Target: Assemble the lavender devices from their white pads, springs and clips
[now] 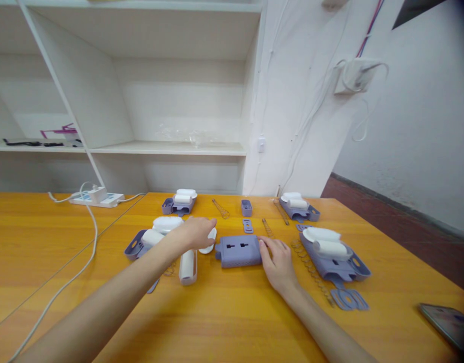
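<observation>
A purple plastic housing [241, 252] with two keyhole-like slots lies face-up on the table. My right hand [279, 263] grips its right end, with the thumb on the near face and the fingers at the back edge. Just left of the housing, my left hand [196, 233] is closed over a white oval plastic piece [208, 243]; its fingertips are mostly hidden. Below that hand, a white roller [187, 264] sits in a clear holder. A flat purple plate [248, 225] and a small purple cup [246, 207] lie beyond the housing.
Purple sets with white rollers stand at left [135, 244], back left [182, 201], back right [297, 207] and right [332, 252]. Metal coil springs [313, 272] lie between them. A phone [447, 325] rests at the right edge. A power strip [97, 197] and white cable [90, 247] are left.
</observation>
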Motion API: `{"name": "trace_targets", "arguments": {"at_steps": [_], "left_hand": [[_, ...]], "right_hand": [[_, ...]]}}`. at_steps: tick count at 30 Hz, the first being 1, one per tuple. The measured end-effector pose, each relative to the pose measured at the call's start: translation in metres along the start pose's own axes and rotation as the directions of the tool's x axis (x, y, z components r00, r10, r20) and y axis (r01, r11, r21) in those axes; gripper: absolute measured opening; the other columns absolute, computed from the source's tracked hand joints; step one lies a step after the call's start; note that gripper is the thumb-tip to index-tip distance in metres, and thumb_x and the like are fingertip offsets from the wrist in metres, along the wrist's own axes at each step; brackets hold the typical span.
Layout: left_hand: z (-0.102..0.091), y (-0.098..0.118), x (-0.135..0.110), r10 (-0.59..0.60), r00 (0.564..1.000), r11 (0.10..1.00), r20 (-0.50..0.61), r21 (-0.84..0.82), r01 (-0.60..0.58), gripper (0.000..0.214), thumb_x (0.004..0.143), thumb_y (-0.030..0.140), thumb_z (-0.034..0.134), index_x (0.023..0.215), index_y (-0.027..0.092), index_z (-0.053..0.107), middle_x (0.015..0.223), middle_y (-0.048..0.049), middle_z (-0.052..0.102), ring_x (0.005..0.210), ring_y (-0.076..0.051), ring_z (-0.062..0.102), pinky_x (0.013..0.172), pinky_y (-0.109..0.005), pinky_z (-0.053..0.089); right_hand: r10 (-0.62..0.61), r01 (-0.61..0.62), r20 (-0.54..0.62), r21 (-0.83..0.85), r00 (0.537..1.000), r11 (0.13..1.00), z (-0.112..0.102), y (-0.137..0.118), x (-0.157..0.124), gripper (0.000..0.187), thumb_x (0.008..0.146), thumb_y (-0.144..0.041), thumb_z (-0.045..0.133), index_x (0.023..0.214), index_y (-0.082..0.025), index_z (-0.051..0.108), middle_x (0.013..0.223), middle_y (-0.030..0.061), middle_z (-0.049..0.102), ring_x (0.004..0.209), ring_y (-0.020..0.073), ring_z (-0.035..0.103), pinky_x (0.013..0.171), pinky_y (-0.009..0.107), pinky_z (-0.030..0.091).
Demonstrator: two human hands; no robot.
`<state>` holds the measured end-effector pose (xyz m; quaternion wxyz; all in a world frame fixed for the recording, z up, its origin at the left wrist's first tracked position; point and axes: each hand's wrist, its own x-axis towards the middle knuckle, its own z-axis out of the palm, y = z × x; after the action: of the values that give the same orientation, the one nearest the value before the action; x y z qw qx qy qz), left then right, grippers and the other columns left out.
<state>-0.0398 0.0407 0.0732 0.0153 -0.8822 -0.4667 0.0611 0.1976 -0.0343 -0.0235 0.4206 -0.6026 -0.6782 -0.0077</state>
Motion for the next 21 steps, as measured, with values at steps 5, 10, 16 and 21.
{"name": "trace_targets", "arguments": {"at_steps": [5,10,16,21], "left_hand": [[0.01,-0.001,0.013,-0.057,0.998,0.998,-0.039,0.031,0.059,0.034,0.076,0.036,0.052,0.104,0.017,0.053,0.099,-0.0152,0.065,0.092,-0.029,0.063,0.073,-0.037,0.047],[0.014,0.001,0.017,-0.075,0.991,0.997,-0.108,0.024,0.078,0.032,0.079,0.037,0.048,0.103,0.016,0.053,0.099,-0.0158,0.063,0.093,-0.031,0.061,0.074,-0.042,0.047],[0.017,0.013,0.049,-0.055,0.976,0.998,-0.211,-0.016,0.053,0.041,0.084,0.035,0.042,0.122,0.02,0.042,0.118,-0.0152,0.052,0.111,-0.029,0.05,0.088,-0.044,0.042],[0.022,0.022,0.08,-0.016,0.979,0.998,-0.203,-0.057,0.004,0.046,0.085,0.034,0.043,0.129,0.027,0.035,0.13,-0.0119,0.044,0.118,-0.028,0.045,0.092,-0.046,0.04]], "right_hand": [[0.001,-0.001,-0.006,-0.008,1.0,1.0,0.0,0.0,0.0,0.028,0.091,-0.031,0.038,0.098,-0.021,0.063,0.094,0.0044,0.068,0.09,0.0199,0.058,0.087,0.037,0.037],[0.003,-0.003,-0.001,-0.006,1.0,1.0,0.0,-0.001,0.0,0.028,0.091,-0.03,0.038,0.097,-0.02,0.063,0.094,0.005,0.067,0.09,0.0206,0.058,0.087,0.038,0.037],[0.004,-0.004,0.003,0.013,1.0,1.0,-0.001,-0.002,0.0,0.028,0.091,-0.03,0.038,0.098,-0.02,0.063,0.094,0.0051,0.067,0.09,0.0202,0.058,0.087,0.037,0.037],[0.001,-0.001,-0.003,0.008,1.0,1.0,0.0,0.0,0.0,0.029,0.091,-0.03,0.037,0.098,-0.02,0.063,0.094,0.0054,0.067,0.089,0.0202,0.058,0.087,0.037,0.038]]}}
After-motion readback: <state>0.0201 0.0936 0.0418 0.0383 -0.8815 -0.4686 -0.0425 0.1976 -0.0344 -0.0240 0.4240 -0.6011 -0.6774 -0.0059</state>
